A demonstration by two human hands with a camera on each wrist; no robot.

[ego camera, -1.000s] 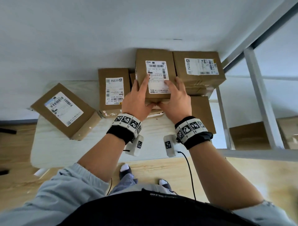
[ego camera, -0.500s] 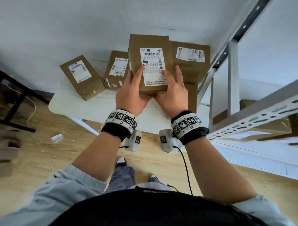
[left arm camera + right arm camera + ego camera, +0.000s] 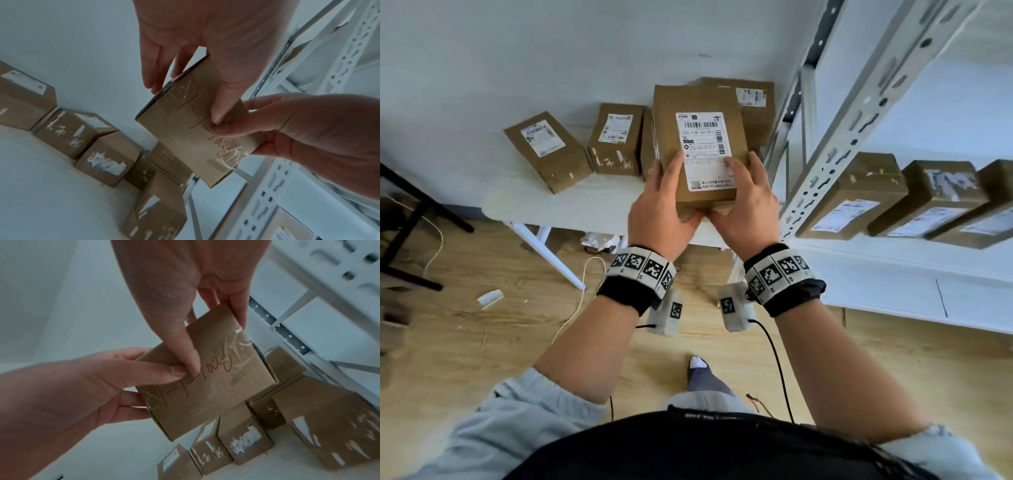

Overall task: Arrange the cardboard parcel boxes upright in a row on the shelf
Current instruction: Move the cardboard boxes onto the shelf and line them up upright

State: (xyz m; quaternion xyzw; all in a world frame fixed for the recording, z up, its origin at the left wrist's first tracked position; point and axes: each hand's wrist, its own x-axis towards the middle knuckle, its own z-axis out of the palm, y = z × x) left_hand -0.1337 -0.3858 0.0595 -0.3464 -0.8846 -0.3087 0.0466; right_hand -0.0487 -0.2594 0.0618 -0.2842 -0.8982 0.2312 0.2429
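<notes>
I hold a brown cardboard parcel box with a white shipping label in both hands, above the white table. My left hand grips its near left corner and my right hand the near right corner, fingers on the label face. Both thumbs press the taped near end, which bears red handwriting. To the right, three labelled boxes stand side by side on the white metal shelf.
Several more boxes lie on the table against the wall. The shelf's perforated upright stands just right of the held box. A black stand and a cable are on the wooden floor.
Both hands have lifted the box off the pile on the table and brought it up and nearer. The view has swung right, and the shelf with its boxes now shows.
</notes>
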